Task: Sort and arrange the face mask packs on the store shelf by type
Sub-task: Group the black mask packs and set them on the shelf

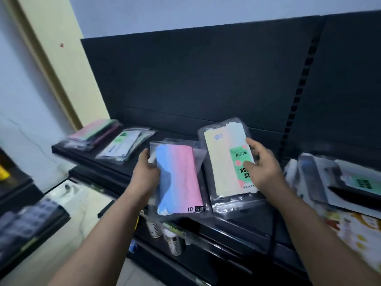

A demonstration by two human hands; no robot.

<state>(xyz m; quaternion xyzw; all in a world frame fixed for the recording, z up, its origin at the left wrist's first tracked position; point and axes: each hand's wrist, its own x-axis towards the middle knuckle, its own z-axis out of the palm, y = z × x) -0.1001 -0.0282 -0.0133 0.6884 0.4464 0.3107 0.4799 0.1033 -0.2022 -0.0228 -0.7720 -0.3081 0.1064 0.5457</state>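
Observation:
My left hand point(145, 172) grips the left edge of a clear pack of blue-to-pink masks point(178, 180), held over the front of the black shelf point(82, 156). My right hand point(261, 166) holds a pack with a pale yellow card and a green label point(224, 162), thumb on the front, tilted up beside the blue-pink pack. At the shelf's far left lies a stack of pink-green packs point(94, 131). Next to that stack sits a pile of white-label packs point(125, 145). More packs lie in a loose heap on the right point(329, 178).
A dark back panel point(206, 79) rises behind the shelf, with a slotted upright point(299, 100) to the right. Lower shelves below hold small cans point(165, 234). A white wall and a yellow strip are on the left. Dark boxed goods sit at the lower left point(26, 221).

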